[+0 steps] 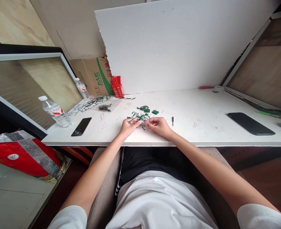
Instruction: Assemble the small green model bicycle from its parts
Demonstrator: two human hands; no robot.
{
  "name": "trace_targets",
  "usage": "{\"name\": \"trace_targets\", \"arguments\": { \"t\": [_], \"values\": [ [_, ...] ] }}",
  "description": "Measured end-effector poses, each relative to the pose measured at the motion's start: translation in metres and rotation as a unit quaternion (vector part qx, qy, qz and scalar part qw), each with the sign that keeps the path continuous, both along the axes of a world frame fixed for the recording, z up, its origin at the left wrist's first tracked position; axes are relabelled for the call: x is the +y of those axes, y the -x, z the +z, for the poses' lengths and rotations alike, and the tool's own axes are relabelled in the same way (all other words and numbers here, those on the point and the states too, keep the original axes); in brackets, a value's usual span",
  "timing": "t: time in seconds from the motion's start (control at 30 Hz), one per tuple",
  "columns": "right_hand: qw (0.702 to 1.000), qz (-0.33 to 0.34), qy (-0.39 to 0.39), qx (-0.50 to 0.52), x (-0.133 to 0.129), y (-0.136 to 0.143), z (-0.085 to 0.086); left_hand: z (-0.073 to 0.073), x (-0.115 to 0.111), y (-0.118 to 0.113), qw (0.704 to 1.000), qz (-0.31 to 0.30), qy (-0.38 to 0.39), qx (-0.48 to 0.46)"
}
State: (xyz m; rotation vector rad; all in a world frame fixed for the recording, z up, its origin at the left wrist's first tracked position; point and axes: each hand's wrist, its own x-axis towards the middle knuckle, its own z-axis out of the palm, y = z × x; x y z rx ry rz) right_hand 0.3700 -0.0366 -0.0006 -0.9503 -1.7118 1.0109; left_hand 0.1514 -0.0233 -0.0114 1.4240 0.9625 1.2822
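My left hand (129, 127) is closed on a small green model bicycle (145, 118), held just over the white table near its front edge. Thin spokes show in its wheel, between my two hands. From the other side my right hand (158, 125) pinches at the wheel's lower edge with thumb and finger; any tiny part between them is too small to make out. Just beyond lie a loose green wheel (143, 108) and small green box-like pieces (155, 112). A little black screwdriver (172, 121) lies to the right of my right hand.
On the left are a phone (81, 127), two water bottles (56, 111), black part frames (92, 103) and a plastic bag of dark parts (105, 107). A red box (117, 86) stands by a carton (92, 76). A black slab-like device (251, 123) lies right; a white board (169, 47) stands behind.
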Motion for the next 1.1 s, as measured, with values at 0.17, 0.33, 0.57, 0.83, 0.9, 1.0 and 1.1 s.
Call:
{"name": "trace_targets", "arguments": {
  "t": [0.17,0.33,0.57,0.83,0.9,1.0,1.1],
  "values": [
    [1.0,-0.002,0.01,0.0,-0.0001,-0.0002,-0.001,0.0022,-0.0023,-0.0008,1.0,-0.002,0.007,-0.005],
    [1.0,-0.004,0.027,0.001,-0.0011,-0.0006,-0.0013,0.0006,-0.0014,-0.0005,1.0,0.001,0.012,0.0],
    [0.999,-0.011,0.031,0.005,0.0015,-0.0012,-0.007,-0.0002,-0.0019,-0.0026,1.0,0.001,0.013,-0.004],
    [1.0,-0.015,0.012,0.009,0.0041,-0.0022,-0.0104,-0.0042,0.0003,-0.0021,1.0,0.007,0.018,0.01],
    [1.0,-0.015,0.011,0.01,0.0038,-0.0022,-0.0104,-0.0032,0.0,-0.0021,1.0,0.008,0.018,0.006],
    [1.0,-0.018,0.013,0.013,0.0031,-0.002,-0.0103,-0.0013,-0.0009,-0.0026,1.0,0.006,0.02,-0.003],
    [0.999,-0.021,0.022,0.013,0.0027,-0.0016,-0.0101,-0.0002,-0.0016,-0.0035,1.0,0.01,0.026,-0.01]
  ]
}}
